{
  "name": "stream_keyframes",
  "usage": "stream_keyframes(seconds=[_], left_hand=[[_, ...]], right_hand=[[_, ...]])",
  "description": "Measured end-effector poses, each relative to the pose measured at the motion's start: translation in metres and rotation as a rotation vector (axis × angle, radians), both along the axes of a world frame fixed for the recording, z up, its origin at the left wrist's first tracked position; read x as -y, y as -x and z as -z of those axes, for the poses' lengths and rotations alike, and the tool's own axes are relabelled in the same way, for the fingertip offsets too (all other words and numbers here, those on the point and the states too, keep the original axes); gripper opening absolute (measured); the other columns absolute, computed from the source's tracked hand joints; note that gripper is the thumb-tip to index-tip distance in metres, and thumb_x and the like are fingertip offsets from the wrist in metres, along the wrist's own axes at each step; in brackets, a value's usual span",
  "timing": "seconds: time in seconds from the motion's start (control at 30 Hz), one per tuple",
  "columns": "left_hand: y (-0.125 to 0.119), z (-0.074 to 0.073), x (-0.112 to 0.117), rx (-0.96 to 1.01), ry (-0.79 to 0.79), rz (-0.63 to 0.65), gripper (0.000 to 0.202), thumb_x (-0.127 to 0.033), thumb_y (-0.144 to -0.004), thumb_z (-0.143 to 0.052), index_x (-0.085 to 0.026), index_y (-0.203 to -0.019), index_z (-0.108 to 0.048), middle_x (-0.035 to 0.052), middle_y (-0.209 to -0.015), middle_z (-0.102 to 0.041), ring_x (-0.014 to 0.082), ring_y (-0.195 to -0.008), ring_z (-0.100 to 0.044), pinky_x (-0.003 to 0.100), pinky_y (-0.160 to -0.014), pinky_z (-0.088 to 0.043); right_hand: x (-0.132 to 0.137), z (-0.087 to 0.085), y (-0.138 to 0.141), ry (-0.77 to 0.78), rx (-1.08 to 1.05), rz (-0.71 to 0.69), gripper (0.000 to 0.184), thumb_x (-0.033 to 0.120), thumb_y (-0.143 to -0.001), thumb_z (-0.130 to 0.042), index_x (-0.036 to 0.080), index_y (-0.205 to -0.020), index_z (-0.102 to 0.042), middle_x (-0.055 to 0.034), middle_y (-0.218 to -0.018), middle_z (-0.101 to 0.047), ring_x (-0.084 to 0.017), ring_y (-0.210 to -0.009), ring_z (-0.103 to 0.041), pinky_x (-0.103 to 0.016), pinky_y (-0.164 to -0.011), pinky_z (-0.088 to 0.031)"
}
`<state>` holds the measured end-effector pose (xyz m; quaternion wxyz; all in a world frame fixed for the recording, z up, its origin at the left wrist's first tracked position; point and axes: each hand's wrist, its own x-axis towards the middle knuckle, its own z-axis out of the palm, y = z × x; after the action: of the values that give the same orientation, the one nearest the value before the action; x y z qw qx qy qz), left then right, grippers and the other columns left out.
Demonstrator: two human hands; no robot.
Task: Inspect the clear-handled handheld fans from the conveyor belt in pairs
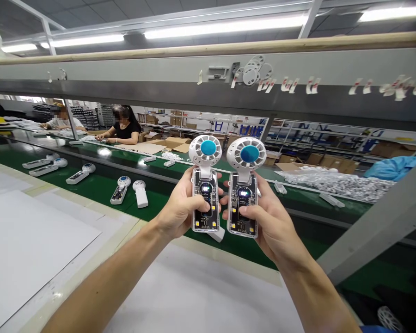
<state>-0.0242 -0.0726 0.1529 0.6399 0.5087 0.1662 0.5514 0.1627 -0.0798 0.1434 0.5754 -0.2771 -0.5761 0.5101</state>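
Two handheld fans held up side by side over the green belt.
Left hand point(180, 210) wraps the left fan point(205, 185), thumb on its front; right hand point(266, 222) wraps the right fan point(244, 187), both upright, heads above fingers, nearly touching.

we note two fans point(205, 185) of glossy white and clear plastic, the conveyor belt point(90, 187) a shiny green, the desk point(38, 231) matt white, and brown cardboard point(175, 143) beyond.
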Motion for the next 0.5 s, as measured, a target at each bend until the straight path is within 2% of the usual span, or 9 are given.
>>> stream_keyframes(seconds=[0.1, 0.2, 0.27, 0.37, 0.43, 0.5], left_hand=[[0.000, -0.001, 0.001, 0.002, -0.014, 0.023, 0.070, -0.005, -0.059, -0.066, -0.019, -0.125, -0.046, 0.0034, -0.094, -0.066, 0.0175, -0.074, -0.065, 0.033, -0.071, -0.053], [0.000, -0.002, 0.001, 0.005, -0.009, 0.026, 0.071, -0.006, -0.057, -0.068, -0.019, -0.123, -0.046, 0.0028, -0.093, -0.067, 0.0175, -0.071, -0.065, 0.031, -0.067, -0.051], [-0.001, -0.002, 0.002, -0.001, -0.003, 0.013, 0.070, -0.006, -0.056, -0.067, -0.020, -0.122, -0.046, 0.0033, -0.094, -0.067, 0.0187, -0.072, -0.066, 0.031, -0.066, -0.051], [-0.001, -0.003, 0.003, -0.018, -0.004, 0.028, 0.070, -0.006, -0.056, -0.066, -0.019, -0.122, -0.047, 0.0035, -0.094, -0.068, 0.0182, -0.071, -0.066, 0.032, -0.066, -0.052], [0.000, -0.003, 0.004, -0.013, 0.006, 0.035, 0.071, -0.005, -0.056, -0.067, -0.019, -0.123, -0.047, 0.0026, -0.092, -0.067, 0.0168, -0.070, -0.065, 0.032, -0.067, -0.053], [0.001, -0.003, 0.004, 0.000, 0.020, 0.035, 0.073, -0.005, -0.055, -0.069, -0.019, -0.123, -0.047, 0.0020, -0.092, -0.067, 0.0168, -0.070, -0.066, 0.032, -0.067, -0.053]], right_hand=[[0.002, -0.001, 0.002, 0.004, -0.007, 0.037, 0.080, 0.019, -0.075, -0.069, 0.033, -0.147, -0.036, -0.0030, -0.104, -0.071, -0.018, -0.072, -0.071, -0.031, -0.061, -0.060], [0.004, -0.004, 0.004, 0.037, -0.010, 0.071, 0.071, 0.021, -0.074, -0.072, 0.029, -0.138, -0.043, -0.0020, -0.094, -0.072, -0.019, -0.071, -0.070, -0.030, -0.061, -0.060], [0.004, -0.005, 0.005, 0.078, -0.014, 0.074, 0.054, 0.024, -0.073, -0.074, 0.023, -0.123, -0.055, -0.0020, -0.085, -0.071, -0.018, -0.069, -0.069, -0.029, -0.061, -0.059], [0.007, -0.007, 0.008, 0.099, -0.008, 0.072, 0.034, 0.024, -0.067, -0.081, 0.016, -0.096, -0.067, -0.0038, -0.083, -0.070, -0.016, -0.070, -0.067, -0.025, -0.062, -0.058], [0.010, -0.009, 0.010, 0.139, -0.038, 0.063, 0.031, 0.024, -0.061, -0.086, 0.015, -0.087, -0.069, -0.0037, -0.084, -0.070, -0.015, -0.071, -0.066, -0.025, -0.065, -0.059], [0.014, -0.013, 0.011, 0.248, -0.129, 0.032, 0.037, 0.026, -0.058, -0.089, 0.017, -0.089, -0.071, -0.0022, -0.082, -0.069, -0.013, -0.068, -0.064, -0.025, -0.063, -0.059]])
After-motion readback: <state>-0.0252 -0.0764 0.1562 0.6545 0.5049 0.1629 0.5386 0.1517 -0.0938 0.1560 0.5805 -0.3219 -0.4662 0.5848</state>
